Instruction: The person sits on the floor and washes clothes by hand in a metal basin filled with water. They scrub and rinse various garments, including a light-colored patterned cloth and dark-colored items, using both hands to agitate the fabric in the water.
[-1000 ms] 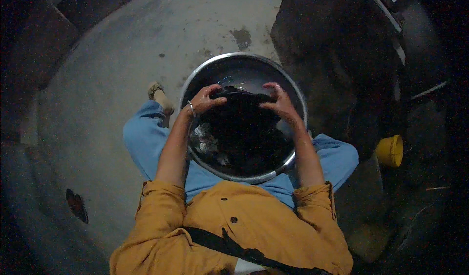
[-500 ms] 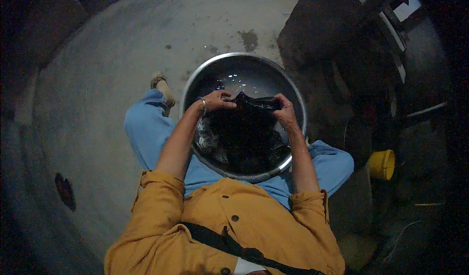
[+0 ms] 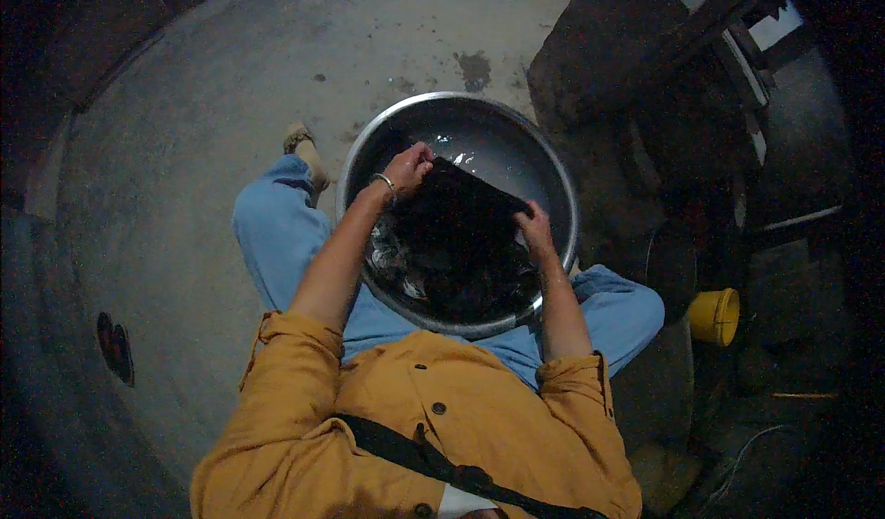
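A wide metal basin (image 3: 564, 150) with water in it stands between my legs. Over it my left hand (image 3: 408, 167) is closed on the far left corner of a dark wet cloth (image 3: 466, 215). Lower down, at the basin's right side, my right hand (image 3: 535, 229) pinches the cloth's right corner. The cloth's upper edge runs taut and slanting between the two hands. Its lower part hangs into the basin, too dark to tell its exact kind. Light glints off the water beyond and to the left of the cloth.
A yellow bucket (image 3: 714, 317) lies on its side to the right, past my knee. Dark footwear (image 3: 116, 348) is on the concrete floor (image 3: 203, 270) at the left. Wet patches (image 3: 474, 71) mark the floor beyond the basin. A dark block-like structure (image 3: 599, 49) stands far right.
The cloth's upper edge, bunched before, is now stretched straight. My left hand has moved farther away, and my right hand has come slightly nearer.
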{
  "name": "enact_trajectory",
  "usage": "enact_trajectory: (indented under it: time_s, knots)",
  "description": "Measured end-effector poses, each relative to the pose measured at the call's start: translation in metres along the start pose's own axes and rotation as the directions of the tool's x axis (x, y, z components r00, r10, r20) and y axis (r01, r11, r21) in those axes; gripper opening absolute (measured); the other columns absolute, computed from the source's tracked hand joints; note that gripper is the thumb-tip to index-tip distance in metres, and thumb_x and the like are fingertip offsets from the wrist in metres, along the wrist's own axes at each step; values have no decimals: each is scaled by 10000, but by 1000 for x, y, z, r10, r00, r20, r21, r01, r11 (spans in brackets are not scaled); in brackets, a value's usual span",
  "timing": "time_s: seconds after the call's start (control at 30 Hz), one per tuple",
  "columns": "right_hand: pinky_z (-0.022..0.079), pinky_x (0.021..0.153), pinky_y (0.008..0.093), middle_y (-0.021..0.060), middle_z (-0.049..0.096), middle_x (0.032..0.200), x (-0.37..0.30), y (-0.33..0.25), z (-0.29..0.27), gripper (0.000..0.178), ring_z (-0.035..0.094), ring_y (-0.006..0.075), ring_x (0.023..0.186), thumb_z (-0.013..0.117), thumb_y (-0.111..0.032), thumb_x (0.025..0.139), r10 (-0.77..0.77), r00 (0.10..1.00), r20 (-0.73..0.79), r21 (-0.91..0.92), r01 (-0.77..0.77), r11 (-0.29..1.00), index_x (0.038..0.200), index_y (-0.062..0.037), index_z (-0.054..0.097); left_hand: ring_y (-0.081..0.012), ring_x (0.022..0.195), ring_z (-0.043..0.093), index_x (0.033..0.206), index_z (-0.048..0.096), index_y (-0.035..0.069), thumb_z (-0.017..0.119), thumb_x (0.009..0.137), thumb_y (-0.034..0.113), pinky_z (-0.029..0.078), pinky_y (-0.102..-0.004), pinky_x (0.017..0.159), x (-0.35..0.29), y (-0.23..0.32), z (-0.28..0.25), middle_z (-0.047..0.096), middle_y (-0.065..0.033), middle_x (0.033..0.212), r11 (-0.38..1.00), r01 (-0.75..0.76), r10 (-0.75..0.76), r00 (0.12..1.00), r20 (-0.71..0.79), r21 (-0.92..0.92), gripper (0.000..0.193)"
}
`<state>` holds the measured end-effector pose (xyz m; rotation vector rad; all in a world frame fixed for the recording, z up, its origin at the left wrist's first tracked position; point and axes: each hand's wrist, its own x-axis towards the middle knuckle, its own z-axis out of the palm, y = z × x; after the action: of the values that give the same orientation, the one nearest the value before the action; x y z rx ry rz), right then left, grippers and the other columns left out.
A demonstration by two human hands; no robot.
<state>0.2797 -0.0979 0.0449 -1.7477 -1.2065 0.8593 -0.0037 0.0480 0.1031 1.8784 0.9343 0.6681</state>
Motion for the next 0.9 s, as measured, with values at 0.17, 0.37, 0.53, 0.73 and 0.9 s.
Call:
enact_trajectory:
  time_s: [0.17, 0.37, 0.53, 0.73, 0.9]
  knots:
    - [413, 658, 255, 29, 517, 793, 0, -73, -18, 268, 474, 110, 703, 564, -68, 693, -59, 979, -198, 362, 128, 923, 955, -37, 517, -145, 717, 497, 884, 520, 17, 693, 662, 330, 413, -302, 638, -9, 38, -14, 551, -73, 746, 996, 86, -87, 957, 276, 17, 421]
    - [386, 626, 221, -25, 477, 753, -8, -175, -42, 238, 433, 74, 682, 533, -32, 660, -349, 908, -231, 370, 414, 832, 894, -64, 503, -94, 661, 416, 746, 435, 37, 707, 628, 206, 352, -253, 585, -28, 126, -65, 435, -14, 654, 944, -320, 328, 901, 284, -75, 341]
    - [395, 661, 211, -8, 519, 778, -22, -253, -74, 223, 472, 83, 726, 573, -58, 664, -602, 690, -401, 342, 723, 601, 881, -58, 525, -91, 696, 391, 717, 395, 97, 688, 568, 157, 340, -243, 616, -52, 203, -69, 402, 34, 703, 834, -303, 450, 857, 250, -462, 335]
    - [435, 691, 246, 40, 564, 843, 9, -257, -75, 260, 529, 151, 723, 585, -88, 670, -484, 831, -274, 290, 551, 782, 914, -28, 519, -120, 870, 487, 1035, 458, 70, 651, 645, 212, 398, -235, 769, -29, 178, -30, 504, -29, 954, 459, -120, 247, 969, -3, -881, 457]
    - [367, 874, 396, 216, 478, 1097, 43, -84, -31, 637, 457, 335, 1019, 685, -315, 638, -239, 967, -86, -444, 178, 878, 1158, -50, 430, -189, 922, 515, 1063, 505, 12, 678, 625, 290, 433, -298, 748, -38, 52, 32, 513, -103, 1083, 532, 697, -629, 706, 327, -480, 547]
